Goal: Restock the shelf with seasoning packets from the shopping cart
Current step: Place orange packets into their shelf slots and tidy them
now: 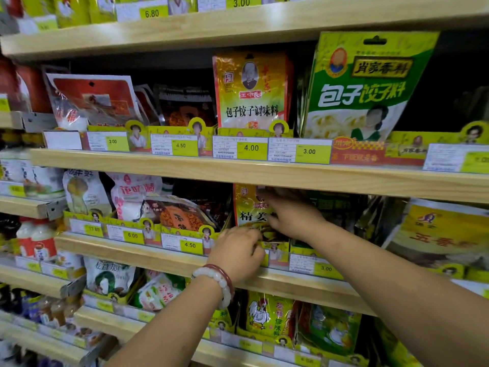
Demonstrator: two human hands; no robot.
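Both hands work at one yellow ginger packet [250, 207] standing on the third shelf [164, 256] behind its yellow cardboard divider [277, 254]; the right hand [292, 211] curls its fingers around the packet's right edge, while the left hand [239, 254], beaded bracelets [221, 282] at the wrist, pinches its lower edge. One shelf higher, a green dumpling-seasoning packet [363, 86] stands upright beside a yellow one [251, 91].

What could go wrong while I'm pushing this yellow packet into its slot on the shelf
The yellow packet sits in a tight row, and both the left hand and the right hand are working it in, so it may crease or snag on the shelf edge above. The leaning packet beside it looks loose and could slide out if nudged.
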